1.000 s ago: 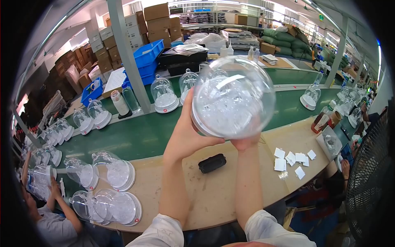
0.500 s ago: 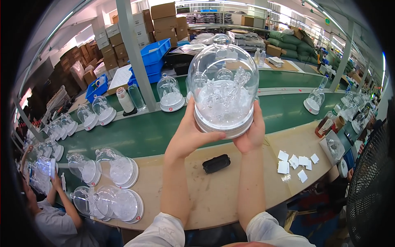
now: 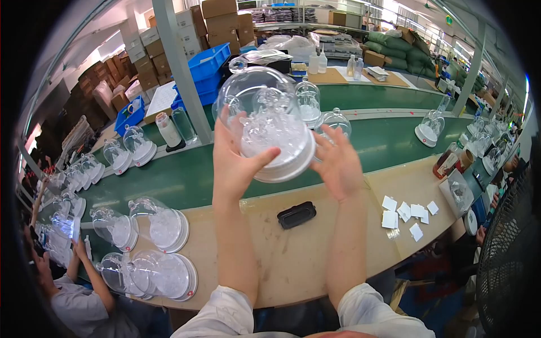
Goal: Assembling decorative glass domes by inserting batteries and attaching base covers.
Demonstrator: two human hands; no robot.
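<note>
In front of me, raised over the bench, is a clear glass dome on a round white base, tilted with its knob toward the upper left. Clear and white decorations fill it; their shapes are too blurred to name. My left hand grips the dome and base from the left, thumb across the front. On the other side my right hand is open, fingers spread and slightly blurred, close beside the base; whether its fingertips touch is unclear. On the bench beneath lies a small black case.
Several domes lie tilted at the bench's left. More domes stand along the green conveyor. White square cards are scattered at right, near a bottle. A black fan is far right; a co-worker works at left.
The dome has moved left and tipped from upright, its knob now leaning left. My right hand has loosened from the base and spread its fingers. My left hand keeps its grip.
</note>
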